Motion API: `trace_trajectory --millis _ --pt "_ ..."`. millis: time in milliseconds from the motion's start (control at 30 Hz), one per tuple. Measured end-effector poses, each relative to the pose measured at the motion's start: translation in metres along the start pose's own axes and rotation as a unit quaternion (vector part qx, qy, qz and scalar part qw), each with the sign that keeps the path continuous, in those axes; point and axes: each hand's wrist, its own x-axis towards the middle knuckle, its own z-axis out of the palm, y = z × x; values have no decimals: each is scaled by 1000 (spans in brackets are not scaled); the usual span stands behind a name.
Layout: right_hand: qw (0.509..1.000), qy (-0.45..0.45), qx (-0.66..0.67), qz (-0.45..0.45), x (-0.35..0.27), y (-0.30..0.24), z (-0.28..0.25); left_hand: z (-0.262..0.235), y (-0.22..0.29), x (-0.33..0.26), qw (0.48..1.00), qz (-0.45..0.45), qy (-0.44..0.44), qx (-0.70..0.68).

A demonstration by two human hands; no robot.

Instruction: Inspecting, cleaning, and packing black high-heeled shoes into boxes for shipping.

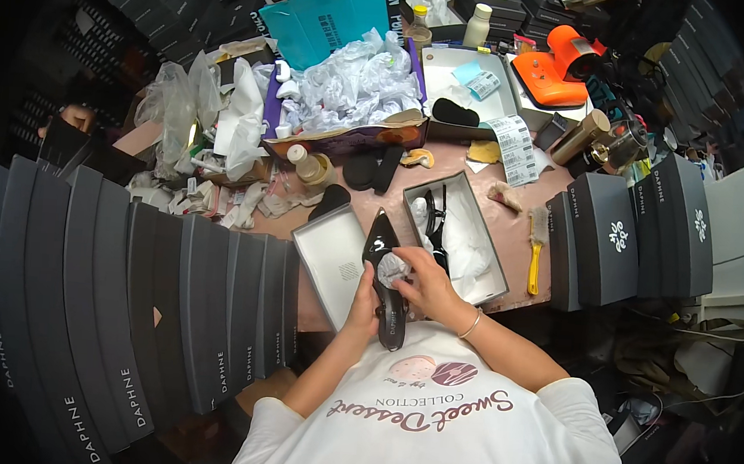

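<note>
A black pointed shoe [380,232] lies along my left hand [365,305], whose fingers grip its side. My right hand [427,283] pinches a wad of white crumpled paper [391,269] at the shoe's opening. Just beyond, an open grey shoebox [493,279] holds another black strappy shoe [435,228] and white tissue [466,264]. The box lid [323,254], pale inside, lies left of the shoe I hold, partly hidden by my left hand.
Dark shoeboxes stand in rows at left [151,303] and right [604,240]. A purple carton [344,133] brims with paper wads. Nearby are a yellow-handled brush [535,252], a pump bottle [312,167], a label sheet [516,151] and an orange device [556,68].
</note>
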Motion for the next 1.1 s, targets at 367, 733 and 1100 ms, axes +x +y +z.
trace_trajectory --millis 367,733,1100 --pt "954 -118 -227 -156 12 16 1 -3 -14 -6 998 -13 61 13" --pt "962 137 -238 -11 5 50 -70 -2 1 1 1000 -14 5 -6" --pt "913 110 -366 -145 186 83 -111 1 4 17 999 -15 -32 -32"
